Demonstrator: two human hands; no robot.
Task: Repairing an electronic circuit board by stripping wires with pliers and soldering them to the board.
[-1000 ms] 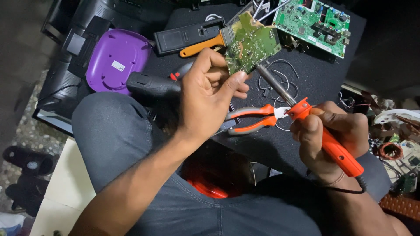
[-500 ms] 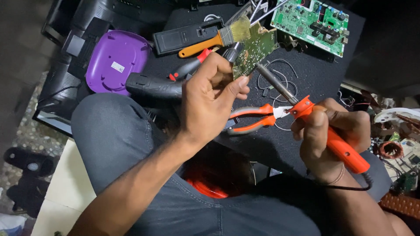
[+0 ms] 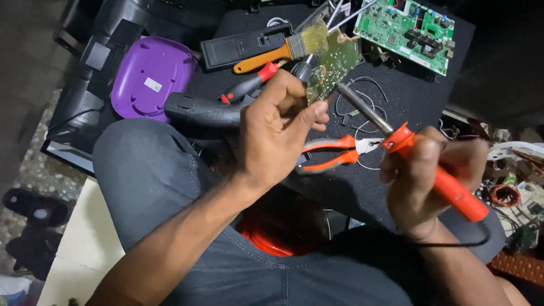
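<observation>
While left hand (image 3: pixel 277 127) pinches circuit board (image 3: pixel 334 62), right hand (image 3: pixel 425 175) grips soldering iron (image 3: pixel 419 156) above pliers (image 3: pixel 334 153).

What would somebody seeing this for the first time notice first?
Probably the orange soldering iron in the right hand, its metal tip touching the small circuit board that the left hand holds up at centre. Next, the purple plastic cover at upper left and the large green circuit board at top right. Orange-handled pliers lie on the black mat between the hands.
</observation>
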